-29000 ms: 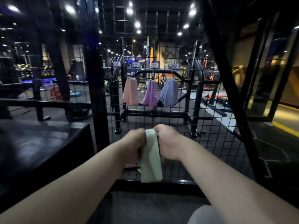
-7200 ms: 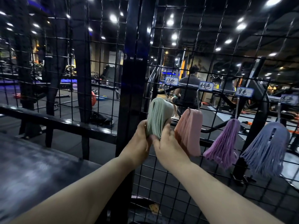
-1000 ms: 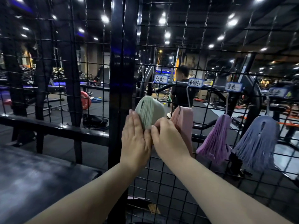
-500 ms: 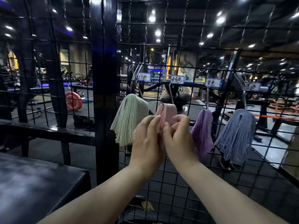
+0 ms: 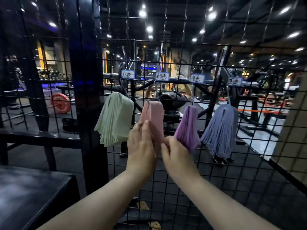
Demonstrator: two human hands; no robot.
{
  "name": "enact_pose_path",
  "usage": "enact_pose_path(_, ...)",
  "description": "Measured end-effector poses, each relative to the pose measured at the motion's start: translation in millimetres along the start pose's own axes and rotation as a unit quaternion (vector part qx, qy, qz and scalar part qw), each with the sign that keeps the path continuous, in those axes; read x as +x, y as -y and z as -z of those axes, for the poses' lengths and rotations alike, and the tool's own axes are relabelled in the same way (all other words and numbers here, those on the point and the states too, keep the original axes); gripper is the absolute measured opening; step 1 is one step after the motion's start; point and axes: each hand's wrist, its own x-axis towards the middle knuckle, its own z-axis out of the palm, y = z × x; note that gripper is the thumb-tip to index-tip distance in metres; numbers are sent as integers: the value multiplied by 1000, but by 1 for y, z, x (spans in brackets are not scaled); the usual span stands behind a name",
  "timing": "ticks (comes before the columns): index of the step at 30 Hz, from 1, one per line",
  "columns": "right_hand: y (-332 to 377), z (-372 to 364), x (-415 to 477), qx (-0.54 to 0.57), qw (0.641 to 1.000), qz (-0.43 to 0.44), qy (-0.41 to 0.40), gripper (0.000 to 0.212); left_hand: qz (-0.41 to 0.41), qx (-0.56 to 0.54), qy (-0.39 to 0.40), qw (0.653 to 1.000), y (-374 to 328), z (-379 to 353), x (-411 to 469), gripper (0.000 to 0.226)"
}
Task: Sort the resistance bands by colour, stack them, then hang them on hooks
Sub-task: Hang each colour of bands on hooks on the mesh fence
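The left hand (image 5: pixel 141 146) and right hand (image 5: pixel 177 155) were bare, as were both forearms, uncovered down to the view's lower edge.

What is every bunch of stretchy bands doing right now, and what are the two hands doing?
Pale green rubber band bunch, hanging on its hook, untouched.
Pink rubber band bunch, hanging, held between both hands.
Purple rubber band bunch, hanging, fanned out.
Blue-grey rubber band bunch, hanging, fanned out.
Left hand, flat fingers against the pink bunch.
Right hand, fingers curled at the pink bunch; grip unclear.
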Motion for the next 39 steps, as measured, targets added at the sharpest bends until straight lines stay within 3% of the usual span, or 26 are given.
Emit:
enact_pose_path(3,-8,18,-9,14,992,41,-114,9,-108,4,-39,993,-13,-7,-7,65)
enact_pose_path(5,-15,30,-6,-3,984,30,-178,16,-119,-43,-17,992,-29,-10,-4,62)
enact_pose_path(12,-35,50,-8,-19,995,-1,-97,12,-113,-74,80,988,-67,-21,9,61)
enact_pose_path(15,-40,67,-14,-44,982,31,-181,8,-79,-91,20,992,-75,-26,7,53)
enact_pose_path(18,-48,84,-3,-130,936,-30,-326,46,-48,-98,-17,994,-91,-32,16,73)
enact_pose_path(20,-50,93,13,-144,916,-108,-358,73,9,-125,0,992,-105,-32,26,82)
enact_pose_path(23,-54,100,34,-164,919,-152,-324,93,91,-178,24,979,-115,-37,41,77)
enact_pose_path(30,-60,93,44,-173,925,-140,-307,86,107,-241,72,962,-109,-57,37,20)
enact_pose_path(35,-71,86,30,-159,929,-202,-267,89,112,-275,138,945,-101,-61,15,14)
enact_pose_path(39,-71,82,12,-193,924,-207,-255,93,93,-219,201,950,-91,-55,-2,13)
